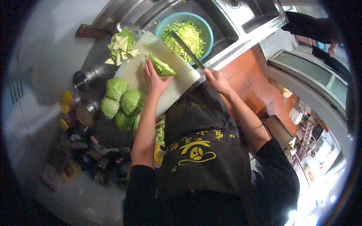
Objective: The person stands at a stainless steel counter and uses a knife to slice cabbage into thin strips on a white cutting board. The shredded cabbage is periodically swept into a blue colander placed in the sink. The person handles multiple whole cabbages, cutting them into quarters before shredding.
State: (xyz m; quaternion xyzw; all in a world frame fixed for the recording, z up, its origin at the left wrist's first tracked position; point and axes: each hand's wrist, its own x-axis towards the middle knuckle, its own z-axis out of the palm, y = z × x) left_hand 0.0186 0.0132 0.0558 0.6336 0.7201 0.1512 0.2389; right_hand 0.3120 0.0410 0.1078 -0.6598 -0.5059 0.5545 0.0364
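A piece of cut green cabbage (pixel 162 67) lies on a white cutting board (pixel 181 84). My left hand (pixel 153 79) braces it along the near side, with the fingertips at one end and the thumb spread towards the other. In my right hand (pixel 217 81) is the handle of a kitchen knife (pixel 188 50). Its blade, seen nearly edge-on, is raised over the board's side and the rim of a turquoise colander (pixel 209 31). Shredded cabbage (pixel 183 38) fills much of that colander.
Several whole cabbages (pixel 133 101) sit left of the board. Cut cabbage core pieces (pixel 121 48) are heaped at its far left corner. The colander rests in a stainless steel sink (pixel 223 24). A metal container (pixel 84 79) stands near the wall. Another person's hand (pixel 332 50) shows at far right.
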